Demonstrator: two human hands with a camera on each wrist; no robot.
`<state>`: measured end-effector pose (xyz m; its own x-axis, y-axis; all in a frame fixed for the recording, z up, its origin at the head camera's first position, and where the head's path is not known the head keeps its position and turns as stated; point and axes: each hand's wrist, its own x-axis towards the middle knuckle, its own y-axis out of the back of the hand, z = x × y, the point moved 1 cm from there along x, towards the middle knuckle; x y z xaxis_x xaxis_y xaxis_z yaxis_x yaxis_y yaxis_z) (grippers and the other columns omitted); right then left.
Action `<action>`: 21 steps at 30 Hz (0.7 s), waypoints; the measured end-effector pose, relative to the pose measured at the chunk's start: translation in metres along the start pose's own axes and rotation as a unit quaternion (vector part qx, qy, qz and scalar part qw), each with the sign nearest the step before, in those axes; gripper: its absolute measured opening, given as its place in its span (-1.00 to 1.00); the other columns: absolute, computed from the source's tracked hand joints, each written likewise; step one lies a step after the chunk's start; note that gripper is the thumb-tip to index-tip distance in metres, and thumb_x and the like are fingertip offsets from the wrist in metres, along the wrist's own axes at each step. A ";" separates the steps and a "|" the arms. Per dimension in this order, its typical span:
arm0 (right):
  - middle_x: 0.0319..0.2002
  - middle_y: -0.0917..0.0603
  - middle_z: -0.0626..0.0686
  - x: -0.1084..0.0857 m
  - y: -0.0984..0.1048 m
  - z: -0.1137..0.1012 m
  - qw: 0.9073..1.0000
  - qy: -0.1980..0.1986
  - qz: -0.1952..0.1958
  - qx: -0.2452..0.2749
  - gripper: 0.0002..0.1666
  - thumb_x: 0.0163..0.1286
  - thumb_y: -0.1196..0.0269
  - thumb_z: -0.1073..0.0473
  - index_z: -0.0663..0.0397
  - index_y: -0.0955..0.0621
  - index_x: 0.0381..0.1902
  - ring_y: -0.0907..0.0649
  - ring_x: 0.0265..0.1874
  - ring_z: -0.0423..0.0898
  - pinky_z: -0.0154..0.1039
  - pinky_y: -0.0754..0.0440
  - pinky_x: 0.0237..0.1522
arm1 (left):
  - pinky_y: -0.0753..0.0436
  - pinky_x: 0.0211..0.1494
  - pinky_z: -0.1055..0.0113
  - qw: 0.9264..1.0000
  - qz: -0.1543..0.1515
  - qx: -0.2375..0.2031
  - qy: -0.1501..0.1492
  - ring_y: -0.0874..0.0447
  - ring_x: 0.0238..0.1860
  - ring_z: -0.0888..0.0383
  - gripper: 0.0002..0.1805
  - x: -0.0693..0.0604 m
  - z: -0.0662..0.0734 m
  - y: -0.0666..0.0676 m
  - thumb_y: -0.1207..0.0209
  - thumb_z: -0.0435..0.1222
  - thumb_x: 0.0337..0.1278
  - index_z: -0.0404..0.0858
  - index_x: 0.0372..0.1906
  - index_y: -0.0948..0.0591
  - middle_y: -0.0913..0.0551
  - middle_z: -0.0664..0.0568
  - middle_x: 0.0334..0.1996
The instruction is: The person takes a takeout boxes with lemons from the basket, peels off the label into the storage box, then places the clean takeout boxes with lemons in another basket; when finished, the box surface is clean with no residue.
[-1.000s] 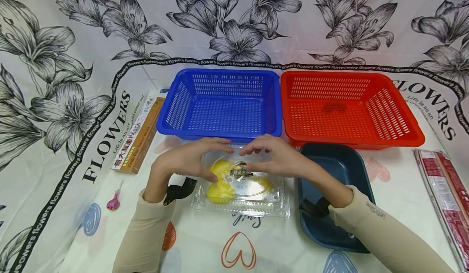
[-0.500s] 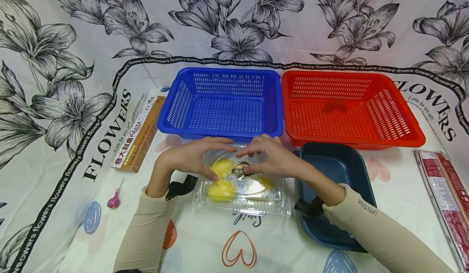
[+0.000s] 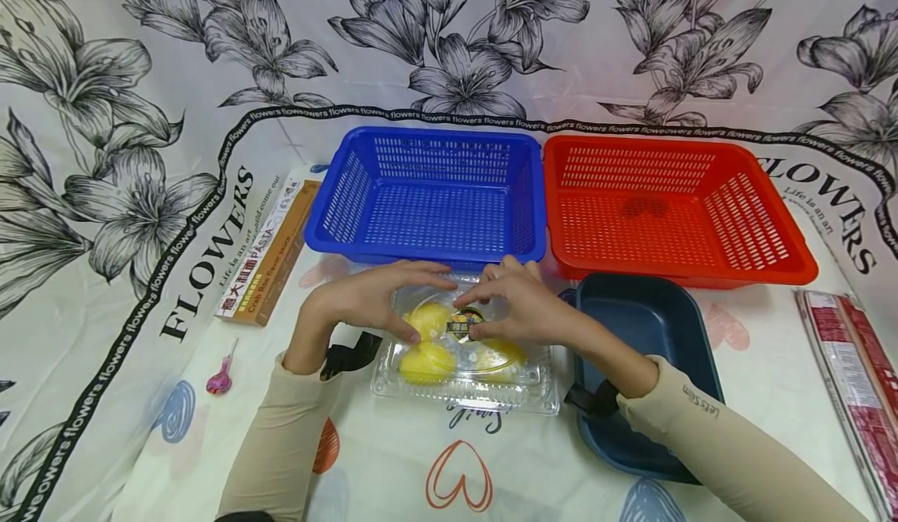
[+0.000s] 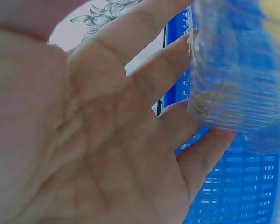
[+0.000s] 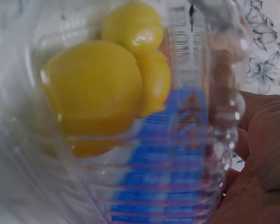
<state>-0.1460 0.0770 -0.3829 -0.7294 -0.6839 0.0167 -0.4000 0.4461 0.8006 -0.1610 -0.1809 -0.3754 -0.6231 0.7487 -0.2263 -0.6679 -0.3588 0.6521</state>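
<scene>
A clear plastic clamshell box (image 3: pixel 463 393) with yellow lemons (image 3: pixel 426 364) inside lies in front of the blue basket, a dark label on its lid. My left hand (image 3: pixel 361 300) holds the box at its far left side, thumb over the lid. In the left wrist view, its fingers (image 4: pixel 151 74) reach behind the ridged wall of the box (image 4: pixel 228 93). The right hand (image 3: pixel 526 308) grips the far right part, fingers bent and thumb by the label. Lemons (image 5: pixel 93 88) show through the plastic in the right wrist view. Some fingertips are hidden.
Behind the box stand a blue basket (image 3: pixel 435 214) and a red basket (image 3: pixel 631 230). A dark blue tray (image 3: pixel 648 444) sits under the right forearm. Left are a pasta box (image 3: pixel 270 265) and a lollipop (image 3: pixel 220 382); a red-and-white packet (image 3: pixel 852 374) lies far right.
The right hand shifts slightly left over the lid and its fingers bend a little more. My left hand stays nearly in place, and the box hardly moves.
</scene>
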 end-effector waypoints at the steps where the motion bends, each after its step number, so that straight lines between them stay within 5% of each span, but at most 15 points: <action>1: -0.27 -0.62 -0.08 0.000 -0.001 0.000 1.000 -0.001 0.001 0.002 -0.61 0.14 -0.55 -0.02 -0.33 -0.79 -0.03 -0.38 -0.17 -0.08 -0.08 -0.09 -0.09 | -0.25 0.56 -0.24 1.000 0.000 -0.001 0.001 -0.05 0.63 -0.13 -0.09 0.000 0.000 0.000 -0.55 -0.27 -0.08 0.01 0.47 -0.45 -0.20 -0.01 0.61; 21: -0.31 -0.73 -0.31 -0.006 -0.004 0.009 0.990 0.040 0.037 0.131 -0.77 0.18 -0.52 0.22 -0.23 -0.68 -0.36 -0.45 -0.16 0.06 -0.01 -0.05 0.04 | -0.24 0.56 -0.24 1.000 -0.001 -0.004 0.002 -0.05 0.63 -0.13 -0.10 -0.001 0.002 0.000 -0.53 -0.30 -0.07 -0.05 0.47 -0.44 -0.19 -0.02 0.61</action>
<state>-0.1451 0.0841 -0.3917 -0.7207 -0.6819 0.1251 -0.4840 0.6240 0.6135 -0.1597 -0.1805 -0.3737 -0.6237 0.7469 -0.2304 -0.6720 -0.3619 0.6462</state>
